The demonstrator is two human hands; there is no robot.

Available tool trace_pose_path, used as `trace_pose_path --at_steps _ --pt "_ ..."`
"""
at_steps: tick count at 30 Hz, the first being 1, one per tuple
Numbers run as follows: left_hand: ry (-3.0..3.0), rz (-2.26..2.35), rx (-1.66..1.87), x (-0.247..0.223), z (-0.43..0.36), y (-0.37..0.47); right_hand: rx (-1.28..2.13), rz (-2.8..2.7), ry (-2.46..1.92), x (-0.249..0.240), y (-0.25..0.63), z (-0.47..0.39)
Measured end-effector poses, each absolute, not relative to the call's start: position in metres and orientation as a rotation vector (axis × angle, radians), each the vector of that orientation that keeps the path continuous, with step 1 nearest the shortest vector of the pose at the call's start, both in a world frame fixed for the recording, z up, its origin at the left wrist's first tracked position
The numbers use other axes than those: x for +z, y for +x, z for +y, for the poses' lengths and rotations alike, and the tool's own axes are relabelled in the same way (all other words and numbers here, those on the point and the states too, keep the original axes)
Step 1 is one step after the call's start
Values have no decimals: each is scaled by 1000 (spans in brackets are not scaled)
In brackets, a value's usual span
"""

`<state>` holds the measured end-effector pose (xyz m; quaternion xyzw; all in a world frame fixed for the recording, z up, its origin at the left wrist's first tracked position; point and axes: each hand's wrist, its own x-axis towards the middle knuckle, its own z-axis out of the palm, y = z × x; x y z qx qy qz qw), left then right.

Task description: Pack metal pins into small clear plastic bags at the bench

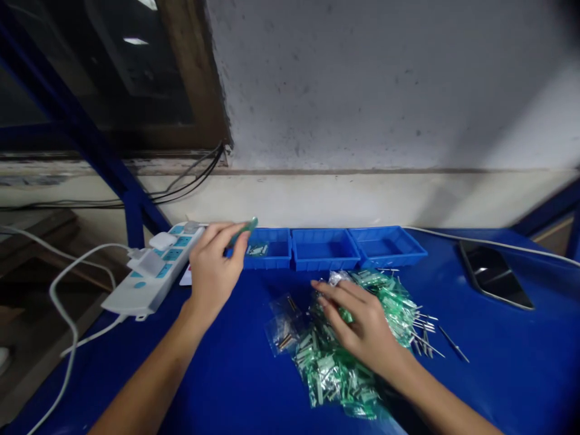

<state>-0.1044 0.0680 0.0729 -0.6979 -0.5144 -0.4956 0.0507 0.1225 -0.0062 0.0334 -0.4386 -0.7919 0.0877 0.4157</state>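
Observation:
My left hand (217,260) pinches a small green packet (249,226) above the leftmost blue tray (276,261), where another green packet (257,248) lies. Over a heap of green and clear plastic packets (333,374) rests my right hand (357,320), its thumb and fingers bent and close together. What lies between those fingertips, if anything, is too small to make out. Clear packets with brass-coloured pieces (284,341) lie left of the heap. Thin metal rods (423,332) stick out at its right side.
Two more blue trays (325,264) (393,258) stand along the wall. A white power strip (147,290) with plugs and cables is at the left. At the right lie a dark phone (496,275) and a single metal rod (454,344).

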Motion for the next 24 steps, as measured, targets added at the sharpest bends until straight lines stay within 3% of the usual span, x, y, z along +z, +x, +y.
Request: trace_pose_path --at_steps 6,9,13,17,24 --pt "-2444 -1489 -1121 35 55 -86 180 -1740 -1362 40 150 13" --pt "-2862 -1484 -699 12 39 -78 216 -1754 -1396 34 152 17" --pt "-2953 -1569 -440 12 37 -84 302 -1882 -1342 28 143 14" --pt "-3026 -1596 -405 18 37 -89 390 -1970 -1265 27 132 4" --pt "-3035 -1825 -694 10 34 -83 437 -2046 -1080 29 122 -9"
